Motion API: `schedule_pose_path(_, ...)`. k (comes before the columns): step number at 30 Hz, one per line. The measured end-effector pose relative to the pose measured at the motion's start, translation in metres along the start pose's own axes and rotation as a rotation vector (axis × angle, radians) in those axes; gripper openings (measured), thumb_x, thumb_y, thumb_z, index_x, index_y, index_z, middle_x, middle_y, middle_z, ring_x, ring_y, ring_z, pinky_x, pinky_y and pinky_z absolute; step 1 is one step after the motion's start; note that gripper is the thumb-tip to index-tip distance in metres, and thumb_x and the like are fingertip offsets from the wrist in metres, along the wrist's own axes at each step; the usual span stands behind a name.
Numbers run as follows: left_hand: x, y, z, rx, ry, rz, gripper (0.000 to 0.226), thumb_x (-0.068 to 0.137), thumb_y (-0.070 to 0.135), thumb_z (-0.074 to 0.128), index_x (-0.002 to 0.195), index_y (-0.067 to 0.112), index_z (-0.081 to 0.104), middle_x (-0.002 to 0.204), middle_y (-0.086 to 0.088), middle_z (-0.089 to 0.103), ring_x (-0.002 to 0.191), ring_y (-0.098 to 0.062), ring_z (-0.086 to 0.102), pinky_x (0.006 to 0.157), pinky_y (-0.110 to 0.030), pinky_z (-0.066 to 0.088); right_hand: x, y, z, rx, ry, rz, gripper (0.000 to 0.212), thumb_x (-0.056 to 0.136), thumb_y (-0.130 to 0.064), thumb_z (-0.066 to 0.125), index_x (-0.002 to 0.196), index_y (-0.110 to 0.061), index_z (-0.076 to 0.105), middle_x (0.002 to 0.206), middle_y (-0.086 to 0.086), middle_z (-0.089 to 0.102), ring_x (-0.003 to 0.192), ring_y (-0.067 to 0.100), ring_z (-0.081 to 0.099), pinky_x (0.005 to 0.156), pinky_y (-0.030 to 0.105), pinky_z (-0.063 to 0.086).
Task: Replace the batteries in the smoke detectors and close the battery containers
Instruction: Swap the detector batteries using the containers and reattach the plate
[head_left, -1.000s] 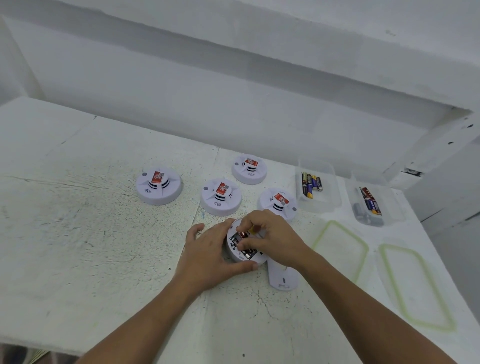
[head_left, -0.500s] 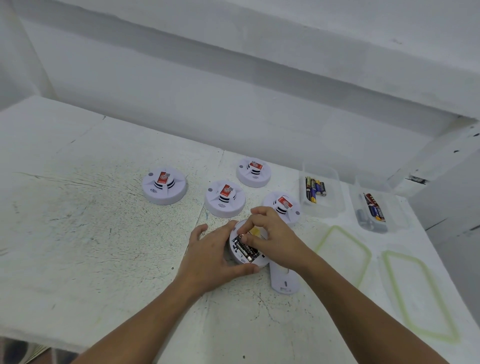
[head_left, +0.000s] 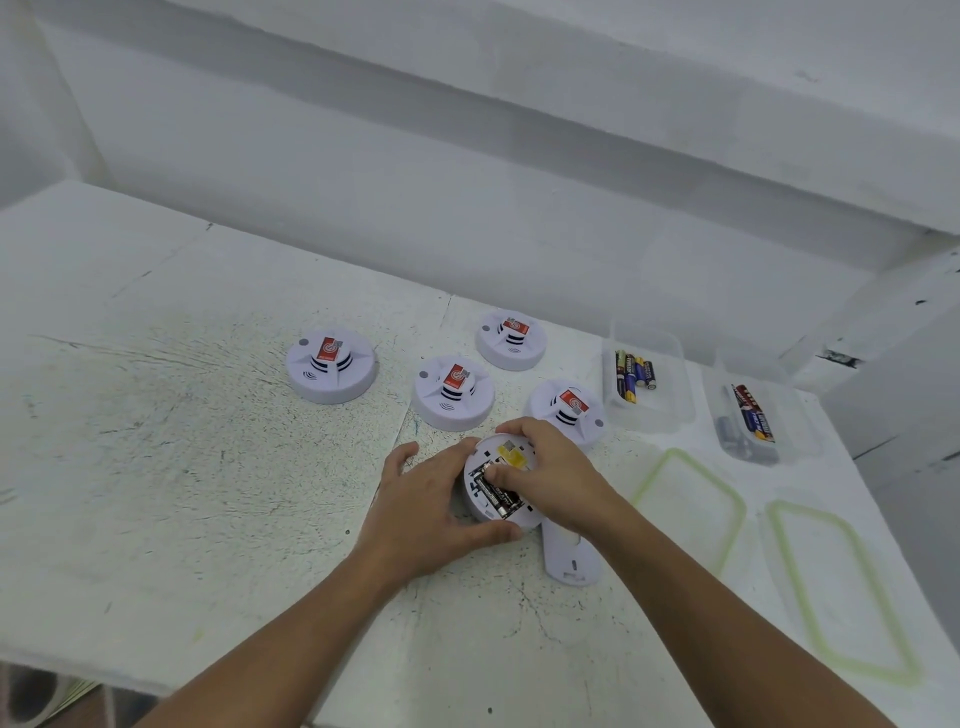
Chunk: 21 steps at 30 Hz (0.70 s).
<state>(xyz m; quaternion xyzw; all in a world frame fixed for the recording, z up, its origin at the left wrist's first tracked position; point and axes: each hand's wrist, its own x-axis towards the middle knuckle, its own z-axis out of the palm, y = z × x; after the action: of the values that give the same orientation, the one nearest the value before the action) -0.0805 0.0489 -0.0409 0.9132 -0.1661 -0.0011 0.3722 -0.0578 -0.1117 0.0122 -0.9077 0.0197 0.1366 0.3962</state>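
Lying back side up on the white table (head_left: 156, 467), the open smoke detector (head_left: 480, 506) shows its battery bay, with dark batteries (head_left: 498, 496) side by side in it and a yellow part (head_left: 511, 457) just beyond them; the print on the batteries is too small to read. The left hand (head_left: 431, 512) grips the detector from its left side, the thumb along the near rim and the fingers wrapped on the far-left rim, the index finger stretched out on the table. The right hand (head_left: 550, 478) comes from the right with bent wrist: its thumb presses on the batteries and its index finger curls over the far rim, so both hands hold the same detector. The removed back cover (head_left: 571, 558) lies just beside it, partly under the right forearm. Four closed detectors stand behind — one far left (head_left: 330, 366), one in the middle (head_left: 453, 393), one at the back (head_left: 511, 340), one near the right hand (head_left: 566, 410) — each with a red label on top, not legible. Further right, the first clear container (head_left: 675, 410) holds loose batteries (head_left: 634, 376), the second clear container (head_left: 795, 431) holds more batteries (head_left: 753, 421), and two green-rimmed lids (head_left: 691, 504) (head_left: 841, 592) lie flat before them.
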Motion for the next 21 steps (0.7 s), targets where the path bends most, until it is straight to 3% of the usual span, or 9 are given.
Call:
schedule_pose_path(3,0.0,-0.002,0.001,0.007,0.005,0.001,0.089,0.061,0.088,0.051,0.132,0.037,0.041,0.108,0.036,0.048,0.102,0.019,0.041,0.118,-0.035,0.009,0.0,0.001,0.002,0.0,0.02,-0.014,0.045,0.08,-0.031,0.072,0.119,-0.028,0.051,0.116,-0.005,0.055,0.1,0.01,0.057,0.084,0.027,0.05)
schedule_pose_path(8,0.001,-0.003,0.002,0.019,-0.008,0.005,0.09,0.061,0.089,0.051,0.133,0.036,0.04,0.116,0.03,0.055,0.105,0.016,0.046,0.118,-0.037,0.009,0.002,0.003,0.006,-0.022,0.078,-0.026,0.042,0.079,-0.027,0.072,0.116,-0.026,0.052,0.115,-0.004,0.052,0.106,0.013,0.053,0.092,0.036,0.049)
schedule_pose_path(17,0.002,-0.004,0.003,-0.009,-0.017,-0.014,0.096,0.057,0.091,0.051,0.135,0.036,0.041,0.115,0.029,0.059,0.108,0.015,0.049,0.117,-0.036,0.008,-0.004,0.004,0.01,-0.022,0.141,-0.072,0.051,0.083,-0.026,0.07,0.13,-0.023,0.051,0.126,-0.003,0.051,0.116,0.012,0.05,0.1,0.034,0.044)
schedule_pose_path(19,0.002,-0.002,0.001,-0.025,-0.025,-0.025,0.096,0.055,0.092,0.051,0.134,0.038,0.041,0.112,0.03,0.059,0.108,0.016,0.048,0.118,-0.036,0.008,-0.009,0.006,0.011,-0.011,0.179,-0.101,0.051,0.082,-0.028,0.07,0.13,-0.023,0.052,0.125,-0.004,0.052,0.115,0.011,0.05,0.101,0.03,0.043)
schedule_pose_path(21,0.001,-0.001,-0.001,-0.054,-0.03,-0.036,0.09,0.055,0.089,0.055,0.131,0.042,0.042,0.105,0.032,0.061,0.105,0.017,0.048,0.118,-0.034,0.008,-0.014,0.01,0.012,-0.032,0.244,-0.15,0.048,0.081,-0.032,0.071,0.126,-0.023,0.055,0.121,-0.005,0.054,0.11,0.007,0.051,0.093,0.015,0.041)
